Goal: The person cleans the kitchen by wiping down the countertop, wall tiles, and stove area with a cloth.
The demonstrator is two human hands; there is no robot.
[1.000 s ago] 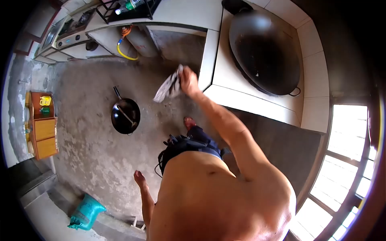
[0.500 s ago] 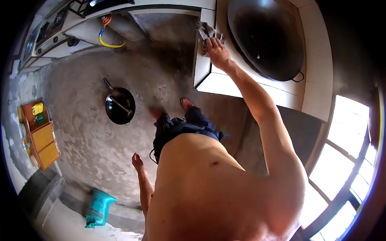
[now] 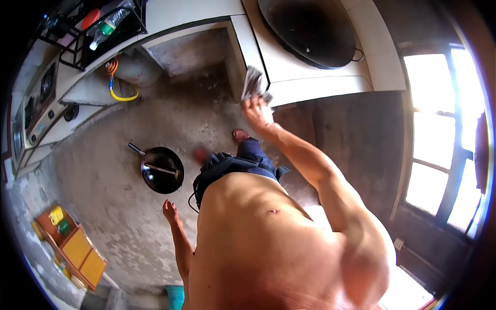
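My right hand [image 3: 257, 113] is closed on a crumpled grey rag [image 3: 253, 83], which hangs against the white tiled corner of the stove counter [image 3: 320, 89]. Above and to the right of it, a large dark wok [image 3: 312, 33] sits in the counter top. My left hand [image 3: 171, 213] hangs low at my side, its fingers loosely parted and nothing visible in them. The floor just beyond it holds a smaller black wok [image 3: 164, 181] with a long handle. A stick-like utensil [image 3: 160, 168] lies across the inside of that wok.
At the upper left are a gas stove [image 3: 47, 88], a gas cylinder [image 3: 139, 72] with a yellow hose [image 3: 124, 98], and a black rack with a plastic bottle [image 3: 107, 27]. A small wooden cabinet [image 3: 80, 247] stands at lower left. Part of a teal sack [image 3: 175, 297] shows below.
My right hand has drawn the rag from the counter top beside the large wok down to the counter's front corner. The view has shifted; my left hand still hangs at my side.
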